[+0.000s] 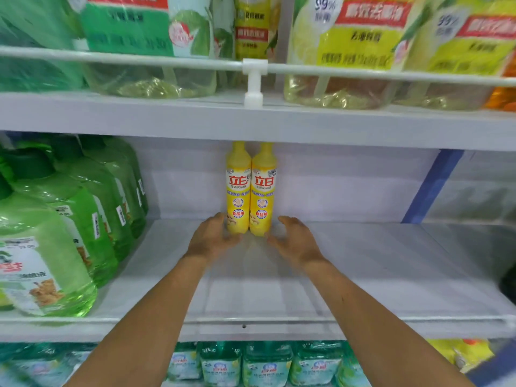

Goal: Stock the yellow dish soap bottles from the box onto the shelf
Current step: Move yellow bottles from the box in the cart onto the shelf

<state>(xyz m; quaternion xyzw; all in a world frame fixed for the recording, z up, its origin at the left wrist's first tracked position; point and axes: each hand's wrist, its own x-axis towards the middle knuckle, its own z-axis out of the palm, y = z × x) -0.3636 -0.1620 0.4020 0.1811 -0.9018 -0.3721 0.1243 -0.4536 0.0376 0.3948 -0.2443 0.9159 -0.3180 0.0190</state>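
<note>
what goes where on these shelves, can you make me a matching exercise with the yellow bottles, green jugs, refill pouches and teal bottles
Things
1. yellow bottles
2. green jugs
3. refill pouches
4. teal bottles

Places
A. below the middle shelf
B. top shelf, behind the white rail
C. middle shelf, upright at the back
D. middle shelf, left side

Pairs: 1-C, 2-D, 3-B, 4-A

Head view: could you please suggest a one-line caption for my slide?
Two yellow dish soap bottles stand together on the shelf, left hand at their base, right hand open alongside.
</note>
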